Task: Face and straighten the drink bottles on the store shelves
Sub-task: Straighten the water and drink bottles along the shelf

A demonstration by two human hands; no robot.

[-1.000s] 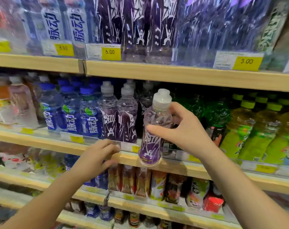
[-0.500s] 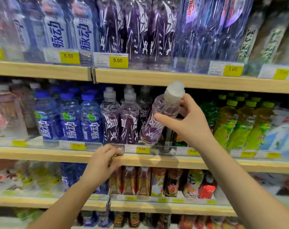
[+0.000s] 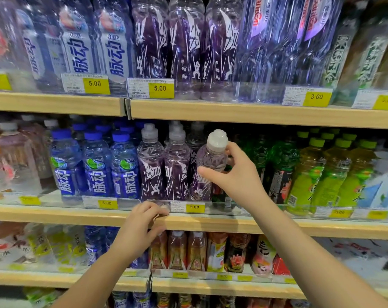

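A purple drink bottle (image 3: 207, 165) with a white cap stands at the front of the middle shelf (image 3: 210, 222), slightly tilted, third in a row of like purple bottles (image 3: 164, 167). My right hand (image 3: 237, 174) grips it around the shoulder, thumb in front and fingers behind. Lower down, my left hand (image 3: 142, 223) holds the wooden front edge of that shelf, its fingers curled over the lip beside a yellow 5.00 price tag (image 3: 194, 207).
Blue-capped bottles (image 3: 95, 167) stand left of the purple ones, green tea bottles (image 3: 321, 174) to the right. The upper shelf (image 3: 233, 114) carries large bottles and hangs just above the caps. A lower shelf (image 3: 210, 283) holds small bottles and cartons.
The right hand has carried the purple bottle from in front of the shelf back onto it, beside the other purple bottles, and stood it nearly upright. The left hand stays on the shelf edge.
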